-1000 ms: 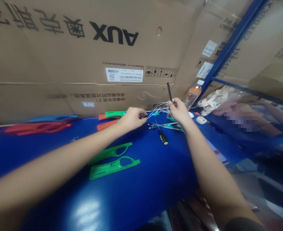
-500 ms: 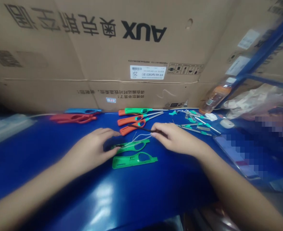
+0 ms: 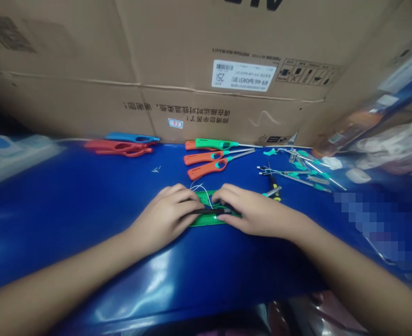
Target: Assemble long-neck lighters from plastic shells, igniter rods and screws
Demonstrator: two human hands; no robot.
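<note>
My left hand (image 3: 167, 215) and my right hand (image 3: 251, 212) meet over a green plastic lighter shell (image 3: 206, 219) lying flat on the blue table (image 3: 69, 205). Both press a thin black rod (image 3: 209, 211) with white wires (image 3: 201, 189) onto the shell, fingertips pinching its ends. Most of the green shell is hidden under my fingers. I cannot tell whether a second green shell lies under them.
Beyond my hands lie assembled orange and green lighters (image 3: 213, 158), red and blue shells (image 3: 122, 144) at the left, metal-and-teal inner parts (image 3: 300, 172) and a yellow-tipped screwdriver (image 3: 274, 189) at the right. Large cardboard boxes (image 3: 192, 70) wall off the back. A bottle (image 3: 349, 128) stands at the right.
My hands came back from the wire pile at the far right with the black rod and wires. They now press it onto the green shell. The view has tilted down.
</note>
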